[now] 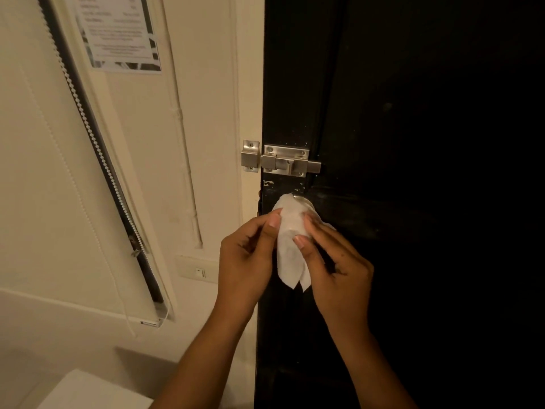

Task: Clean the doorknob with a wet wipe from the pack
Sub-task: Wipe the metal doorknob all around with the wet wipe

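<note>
1. Door (pixel 413 143): dark, almost black; fills the right half of the view. Paint is seen chipped nr the edge, just below the bolt.
2. Doorknob (pixel 303 200): mounted on the door nr its left edge, below the bolt. Mostly covered by the wipe; only a sliver of rounded metal is seen at the top.
3. Wipe (pixel 290 240): white, draped over the knob from the top; lower part hangs down in two pointed corners betw. the hands.
4. Left hand (pixel 247 261): fingers curled, wipe's left edge pinched betw. thumb and fingertips at knob level.
5. Right hand (pixel 336 261): fingers curled round the wipe's right side; thumb is pressed on the front of the wipe, other fingertips are laid on it at the knob. Hands are held close together, both clamped on the wipe, with only the wipe betw. them.
6. Bolt (pixel 283 160): brushed metal slide latch, above the knob; body is screwed to the door, keeper to the frame. Whether it is shot cannot be told.
7. Wall (pixel 206 113): cream, left of the door.
8. Notice (pixel 121 31): printed sheet stuck high on the wall, upper left; text too blurred to be read.
9. Blind (pixel 44 172): pale roller type w/ bead chain, at far left.
10. Switch (pixel 199 271): wall plate, just left of the left hand.
11. White surface (pixel 82 391): seen at bottom left; kind cannot be told.
</note>
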